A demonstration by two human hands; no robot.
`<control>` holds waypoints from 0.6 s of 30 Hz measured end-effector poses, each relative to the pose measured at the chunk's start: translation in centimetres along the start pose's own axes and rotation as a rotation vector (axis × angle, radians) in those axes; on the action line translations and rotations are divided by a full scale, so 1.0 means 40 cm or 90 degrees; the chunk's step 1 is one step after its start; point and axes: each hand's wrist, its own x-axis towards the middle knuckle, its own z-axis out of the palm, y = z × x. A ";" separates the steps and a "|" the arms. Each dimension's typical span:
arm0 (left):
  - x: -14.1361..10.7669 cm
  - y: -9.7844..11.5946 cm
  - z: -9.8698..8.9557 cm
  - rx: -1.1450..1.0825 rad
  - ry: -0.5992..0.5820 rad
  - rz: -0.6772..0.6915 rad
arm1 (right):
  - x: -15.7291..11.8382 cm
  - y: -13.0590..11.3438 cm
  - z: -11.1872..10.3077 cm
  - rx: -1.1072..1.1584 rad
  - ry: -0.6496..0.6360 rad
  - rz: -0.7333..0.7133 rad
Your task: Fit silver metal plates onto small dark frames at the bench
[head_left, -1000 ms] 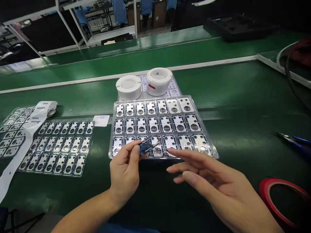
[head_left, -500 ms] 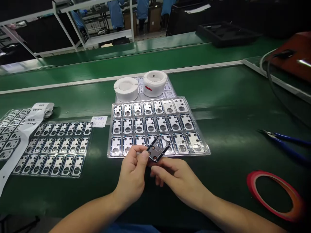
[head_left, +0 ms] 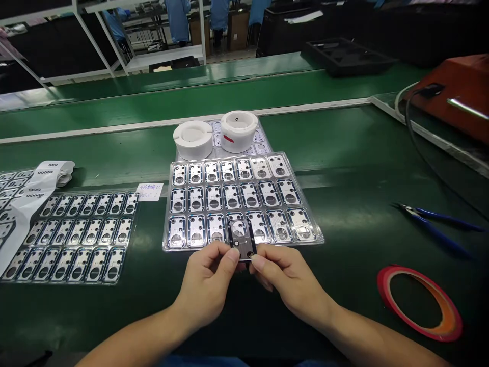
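A small dark rectangular plate with round holes is held upright over the front edge of a clear tray. My left hand pinches its lower left corner between thumb and finger. At the lower right corner, my right hand has thumb and finger closed on the same plate. Rows of silver plates with blue edges fill the tray behind it. The plate hides part of the tray's front row.
Two white rolls stand on another tray behind. Left lie a second plate tray, a white label strip and a handwritten label. Blue-handled cutters and a red tape roll lie to the right.
The plate has turned from a slant to nearly straight and sits slightly lower. My right fingers have come up onto its lower right corner. The whole view has shifted slightly.
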 end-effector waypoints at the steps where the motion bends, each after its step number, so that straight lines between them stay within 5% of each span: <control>1: -0.001 0.000 0.000 -0.001 -0.004 -0.003 | 0.000 0.000 0.000 -0.003 0.004 -0.011; 9: -0.004 -0.009 -0.006 -0.002 -0.046 -0.015 | 0.004 0.012 0.002 0.081 -0.027 0.037; 18: -0.005 -0.006 -0.006 0.027 -0.082 -0.004 | -0.001 0.008 -0.006 -0.015 0.033 -0.006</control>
